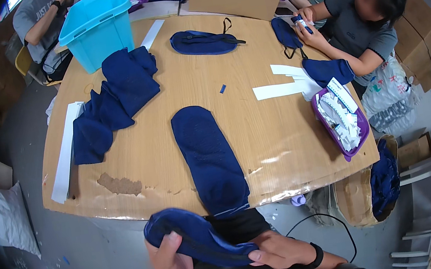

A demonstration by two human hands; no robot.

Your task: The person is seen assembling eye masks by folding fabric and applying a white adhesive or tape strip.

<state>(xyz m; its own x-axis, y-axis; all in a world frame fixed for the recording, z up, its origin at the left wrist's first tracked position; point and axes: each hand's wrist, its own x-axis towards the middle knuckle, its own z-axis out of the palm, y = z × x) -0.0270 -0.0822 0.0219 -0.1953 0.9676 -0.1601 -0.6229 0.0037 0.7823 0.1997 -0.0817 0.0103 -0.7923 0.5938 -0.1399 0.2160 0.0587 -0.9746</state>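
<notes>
In front of my body I hold a long navy fabric piece (203, 241) with rounded ends, a dark band along its middle and a lighter blue rim. My left hand (171, 260) grips its left end, thumb on top. The fingers of my right hand (279, 251) pinch its lower right end. Just beyond lies a flat navy oblong cloth (211, 160), its near end at the table's front edge. To the left is a rumpled heap of navy cloth (117, 101). Farther back rests a navy oblong pouch (205, 42) with a black cord loop.
A turquoise bin (102, 32) stands at the back left of the wooden table (277, 142). A purple basket of white labels (340, 122) and white paper strips (283, 87) lie right. A co-worker (360, 26) handles a small item. A carton of navy cloth (366, 190) sits below.
</notes>
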